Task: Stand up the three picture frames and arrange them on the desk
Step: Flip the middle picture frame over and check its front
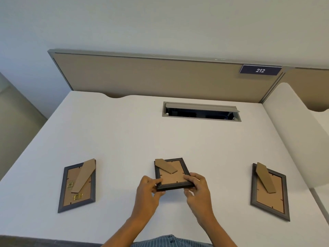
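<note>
Three dark picture frames lie face down on the white desk (124, 132), their brown cardboard backs and easel flaps up. The left frame (76, 186) rests flat near the desk's left side, with two brass hangers on its back. The right frame (269, 191) lies flat near the right side. The middle frame (171, 174) is gripped at its near edge by both hands, near edge slightly raised. My left hand (148, 190) pinches its near left corner. My right hand (195, 187) pinches its near right corner.
An open cable hatch (201, 112) is set into the desk toward the back right. A beige partition (160, 77) with a "212" label (260, 70) runs along the back. A neighbouring white desk (293, 132) adjoins on the right.
</note>
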### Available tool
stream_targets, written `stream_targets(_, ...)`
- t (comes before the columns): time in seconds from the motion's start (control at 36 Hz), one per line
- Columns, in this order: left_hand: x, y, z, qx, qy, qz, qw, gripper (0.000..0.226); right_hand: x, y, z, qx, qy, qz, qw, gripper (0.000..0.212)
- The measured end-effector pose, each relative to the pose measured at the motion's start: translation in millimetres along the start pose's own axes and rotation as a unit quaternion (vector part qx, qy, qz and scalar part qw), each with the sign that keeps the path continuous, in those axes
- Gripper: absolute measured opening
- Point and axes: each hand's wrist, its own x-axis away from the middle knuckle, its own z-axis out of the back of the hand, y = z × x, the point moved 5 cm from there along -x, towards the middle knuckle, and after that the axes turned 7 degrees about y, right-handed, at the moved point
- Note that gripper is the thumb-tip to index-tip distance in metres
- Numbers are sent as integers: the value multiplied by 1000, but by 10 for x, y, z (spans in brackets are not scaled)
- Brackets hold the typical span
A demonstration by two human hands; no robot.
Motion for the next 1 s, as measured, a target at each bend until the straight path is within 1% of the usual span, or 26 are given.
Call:
stream_targets(0.11,-123,238,117,2,17,-40,999,37,-169,-218,48,-87,14,34,996,50)
stream_targets(0.17,-215,354,194,3,25,-55,998,28,-247,-346,86,-95,21,51,994,46)
stream_targets(0.31,-512,624,424,8,47,-91,995,9,-366,-694,206,-17,47,138,989,35)
stream_targets(0.36,-602,721,503,2,49,-80,996,13,-386,-826,245,17,46,174,984,29)
stream_targets(0.42,-660,801,578,-3,47,-56,997,19,-401,-922,288,40,42,183,981,26)
stream_targets(0.47,-693,861,635,24,38,-18,999,22,-396,-995,316,48,33,176,983,23)
stream_targets(0.53,-700,913,654,92,23,35,995,22,-361,-1059,312,34,21,162,986,17)
stream_targets(0.58,-687,962,640,150,9,78,986,20,-301,-1105,279,-9,7,127,992,10)
stream_targets(0.69,-627,1002,625,200,-3,120,972,22,-191,-1142,233,-89,3,58,994,7)
stream_targets(0.75,-585,1009,620,217,-17,141,966,26,-158,-1161,229,-115,5,23,993,10)
stream_targets(0.81,-549,1011,617,216,-25,158,963,31,-144,-1167,231,-116,9,4,993,13)
stream_targets(0.89,-517,1015,623,217,-25,177,960,34,-132,-1172,237,-111,9,-3,994,17)
stream_targets(1.0,-493,1047,636,217,-22,180,959,36,-105,-1195,260,-110,12,-3,994,18)
